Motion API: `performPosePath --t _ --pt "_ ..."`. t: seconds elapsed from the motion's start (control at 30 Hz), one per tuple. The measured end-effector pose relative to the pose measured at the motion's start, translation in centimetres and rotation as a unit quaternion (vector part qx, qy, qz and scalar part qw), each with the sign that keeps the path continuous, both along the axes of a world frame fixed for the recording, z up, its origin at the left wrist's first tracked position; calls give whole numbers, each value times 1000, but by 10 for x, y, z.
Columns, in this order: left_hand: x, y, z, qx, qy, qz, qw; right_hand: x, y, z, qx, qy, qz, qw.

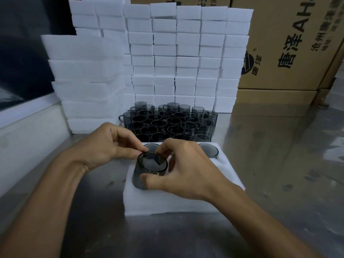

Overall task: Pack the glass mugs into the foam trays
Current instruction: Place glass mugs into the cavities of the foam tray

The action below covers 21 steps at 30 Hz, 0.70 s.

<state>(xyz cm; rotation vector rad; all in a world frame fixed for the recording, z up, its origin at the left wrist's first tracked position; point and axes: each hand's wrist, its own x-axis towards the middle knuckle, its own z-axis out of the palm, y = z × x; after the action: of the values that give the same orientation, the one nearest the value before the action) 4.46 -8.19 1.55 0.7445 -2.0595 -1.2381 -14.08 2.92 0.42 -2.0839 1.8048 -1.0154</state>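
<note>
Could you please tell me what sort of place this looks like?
Probably a packing station in a warehouse or factory: stacked foam trays, printed cartons behind, and a batch of mugs on a steel table.

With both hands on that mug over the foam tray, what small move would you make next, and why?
Probably press the mug straight down. Both the left hand and the right hand hold it, tilted, at the foam tray's near-left pocket, not yet seated like the far mugs.

Two bare forearms, left hand (104, 144) & right hand (188, 170) ungloved, no sleeves, no jewellery.
</note>
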Motion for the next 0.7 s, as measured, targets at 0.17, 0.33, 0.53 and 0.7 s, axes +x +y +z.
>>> performPosePath --t 0.17,0.33,0.53,0.7 --pt "7 -2 1 26 -32 -10 999 9 0 1 -8 42 14 999" --pt "8 0 2 16 -98 2 995 5 -2 2 19 14 24 999" --pt "3 6 2 31 -107 -28 993 -5 -3 2 86 -17 33 996" --pt "5 5 3 25 -115 -34 993 -18 -1 2 86 -125 81 985"
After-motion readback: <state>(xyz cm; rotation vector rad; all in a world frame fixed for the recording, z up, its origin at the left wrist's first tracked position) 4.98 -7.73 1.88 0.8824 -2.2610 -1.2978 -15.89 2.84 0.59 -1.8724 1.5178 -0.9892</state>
